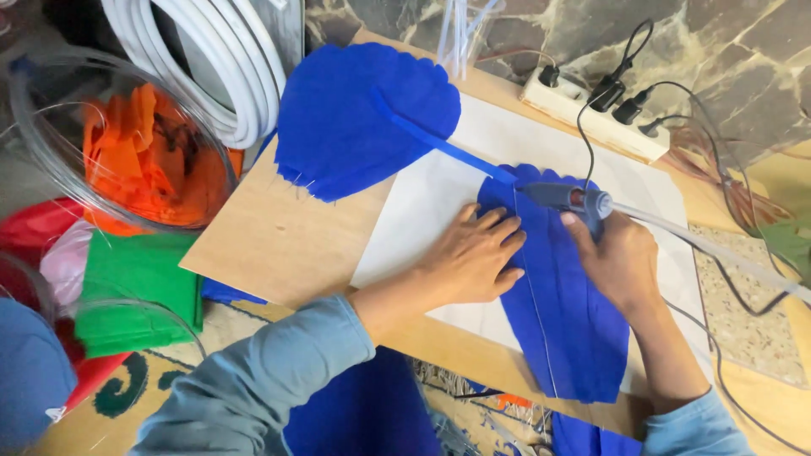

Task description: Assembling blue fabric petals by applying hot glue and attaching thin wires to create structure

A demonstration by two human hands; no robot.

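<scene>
Plywood board [279,245] resting over a patterned floor carries a white sheet [422,203], where a scalloped blue fabric leaf [566,329] lies flat with a thin wire [534,304] along its middle. The left hand [469,257], open, presses the leaf down beside the wire. The right hand [621,257] is clenched around a blue hot glue gun [570,198], nozzle at the wire's top. Working well here likely means a thin bead drawn straight along the wire, fingers kept aside. Farther off lies a second blue leaf with stem [363,118], then a white power strip [591,118].

Wood board [279,245] w/ white sheet [422,203], power strip [583,105].
</scene>
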